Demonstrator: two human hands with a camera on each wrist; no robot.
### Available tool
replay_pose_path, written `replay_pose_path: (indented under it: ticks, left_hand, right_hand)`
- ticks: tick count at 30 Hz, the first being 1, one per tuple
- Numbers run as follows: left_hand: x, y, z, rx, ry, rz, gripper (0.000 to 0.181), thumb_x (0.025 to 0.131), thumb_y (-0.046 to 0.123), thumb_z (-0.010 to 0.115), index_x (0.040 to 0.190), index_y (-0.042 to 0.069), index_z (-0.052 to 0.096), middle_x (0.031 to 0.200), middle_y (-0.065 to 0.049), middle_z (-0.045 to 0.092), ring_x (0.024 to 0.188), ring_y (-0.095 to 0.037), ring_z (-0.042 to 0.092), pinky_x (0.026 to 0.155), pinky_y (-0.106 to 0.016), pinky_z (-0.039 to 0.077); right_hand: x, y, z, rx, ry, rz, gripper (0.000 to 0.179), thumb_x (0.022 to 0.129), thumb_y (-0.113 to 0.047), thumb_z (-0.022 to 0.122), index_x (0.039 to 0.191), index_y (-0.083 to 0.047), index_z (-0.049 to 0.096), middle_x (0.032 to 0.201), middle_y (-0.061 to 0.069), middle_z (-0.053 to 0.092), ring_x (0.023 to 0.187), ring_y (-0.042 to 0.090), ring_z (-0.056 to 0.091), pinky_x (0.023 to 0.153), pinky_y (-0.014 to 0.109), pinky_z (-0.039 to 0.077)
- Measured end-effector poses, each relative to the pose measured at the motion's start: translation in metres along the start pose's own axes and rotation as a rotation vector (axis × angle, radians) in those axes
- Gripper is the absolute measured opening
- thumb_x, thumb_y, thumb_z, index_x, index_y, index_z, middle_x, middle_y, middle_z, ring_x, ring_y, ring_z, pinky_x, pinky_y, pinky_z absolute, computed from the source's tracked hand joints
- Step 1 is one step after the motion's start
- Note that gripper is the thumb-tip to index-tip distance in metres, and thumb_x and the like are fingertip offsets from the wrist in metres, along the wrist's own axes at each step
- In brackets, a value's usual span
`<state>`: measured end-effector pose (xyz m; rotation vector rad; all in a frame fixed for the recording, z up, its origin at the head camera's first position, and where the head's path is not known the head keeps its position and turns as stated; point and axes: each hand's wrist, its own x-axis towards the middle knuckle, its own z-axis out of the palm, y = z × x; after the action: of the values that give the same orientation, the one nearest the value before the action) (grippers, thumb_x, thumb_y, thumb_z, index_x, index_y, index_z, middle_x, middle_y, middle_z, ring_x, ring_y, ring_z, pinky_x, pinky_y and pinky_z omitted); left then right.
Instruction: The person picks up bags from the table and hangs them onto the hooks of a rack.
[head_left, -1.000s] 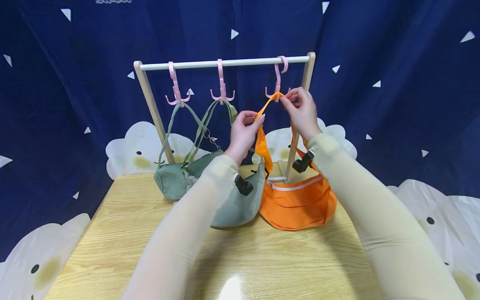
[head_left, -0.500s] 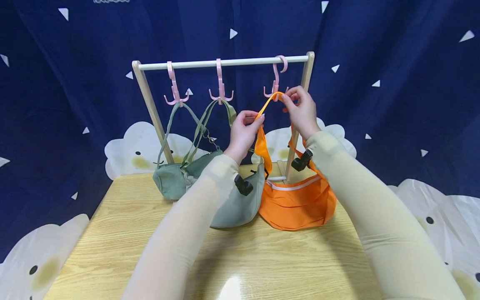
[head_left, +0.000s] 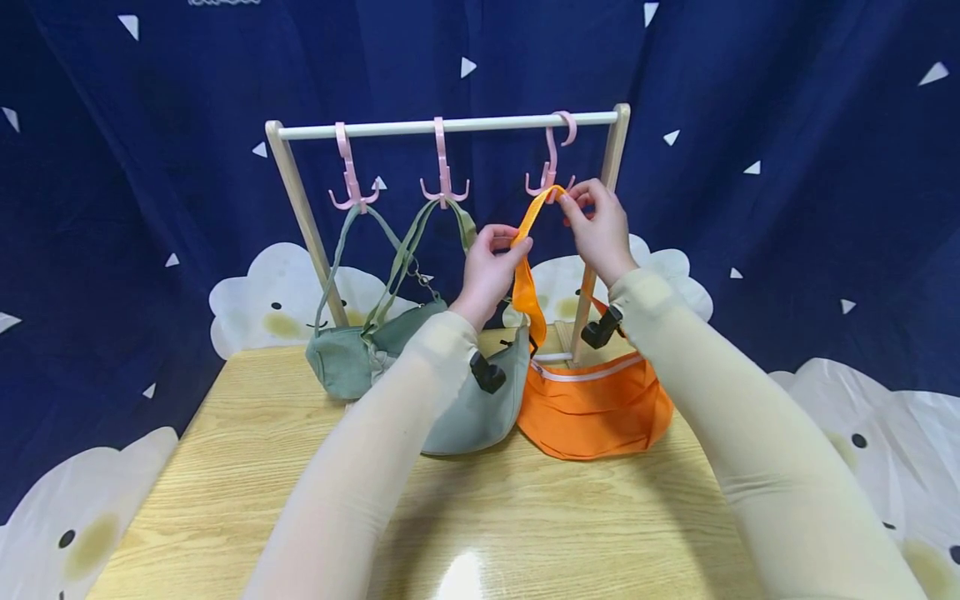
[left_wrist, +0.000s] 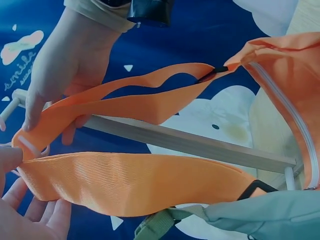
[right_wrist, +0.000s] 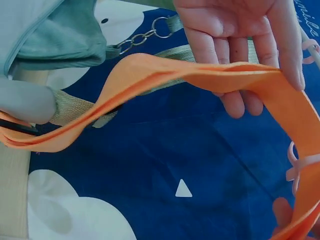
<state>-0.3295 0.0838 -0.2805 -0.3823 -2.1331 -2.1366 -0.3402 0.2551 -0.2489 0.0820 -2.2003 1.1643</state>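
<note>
An orange waist bag (head_left: 592,412) with a white zip sits on the table at the rack's right end. Its wide strap (head_left: 527,300) rises in a loop to the lower prongs of the right pink hook (head_left: 552,162). My left hand (head_left: 491,271) pinches the strap's left side between thumb and fingers, a little below the hook. Close beside the prongs, my right hand (head_left: 600,229) pinches the top of the loop. In the right wrist view a pink prong (right_wrist: 305,161) crosses in front of the strap. My right forearm covers part of the strap's right side.
A wooden rack with a white rail (head_left: 487,125) stands at the table's back. Two more pink hooks carry a small green bag (head_left: 341,367) and a larger grey-green bag (head_left: 480,417), which lies against the orange one. A dark blue curtain (head_left: 750,75) hangs behind.
My right hand has dipped slightly and moved a little left, and the left hand has shifted slightly right. The strap's right side has gone largely out of sight behind my right arm.
</note>
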Motion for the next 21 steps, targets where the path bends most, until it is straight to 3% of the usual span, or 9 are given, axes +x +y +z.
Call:
replay_pose_path:
  ticks: [6, 13, 18, 21]
  left_hand:
    - [-0.003, -0.005, 0.0, 0.044, -0.045, 0.037, 0.033, 0.1, 0.019, 0.07, 0.126, 0.007, 0.054, 0.123, -0.014, 0.059, 0.103, -0.027, 0.066, 0.098, -0.035, 0.058]
    - [-0.007, -0.012, 0.0, 0.092, -0.125, 0.044, 0.034, 0.1, 0.017, 0.069, 0.128, 0.008, 0.051, 0.126, -0.013, 0.06, 0.104, -0.028, 0.066, 0.101, -0.036, 0.056]
    - [-0.012, -0.02, -0.002, 0.135, -0.199, 0.063, 0.034, 0.102, 0.016, 0.066, 0.13, 0.007, 0.05, 0.131, -0.015, 0.06, 0.109, -0.031, 0.065, 0.104, -0.038, 0.055]
    - [-0.016, -0.026, -0.003, 0.194, -0.242, 0.08, 0.029, 0.103, 0.015, 0.064, 0.129, 0.007, 0.053, 0.134, -0.016, 0.06, 0.106, -0.03, 0.065, 0.098, -0.034, 0.056]
  right_hand:
    - [-0.01, 0.002, 0.002, -0.05, -0.071, 0.036, 0.034, 0.108, -0.036, 0.053, 0.123, -0.005, 0.055, 0.121, 0.015, 0.054, 0.1, 0.028, 0.066, 0.078, 0.022, 0.049]
    - [-0.022, 0.012, 0.003, -0.086, -0.143, 0.07, 0.039, 0.11, -0.036, 0.049, 0.136, -0.006, 0.046, 0.136, 0.017, 0.048, 0.11, 0.032, 0.054, 0.098, 0.04, 0.052]
    - [-0.03, 0.021, 0.003, -0.093, -0.161, 0.064, 0.038, 0.109, -0.026, 0.051, 0.139, -0.004, 0.042, 0.138, 0.02, 0.048, 0.118, 0.035, 0.055, 0.109, 0.047, 0.049]
    - [-0.036, 0.027, 0.004, -0.094, -0.153, 0.034, 0.038, 0.108, -0.02, 0.054, 0.138, -0.001, 0.042, 0.137, 0.022, 0.049, 0.123, 0.037, 0.056, 0.112, 0.049, 0.047]
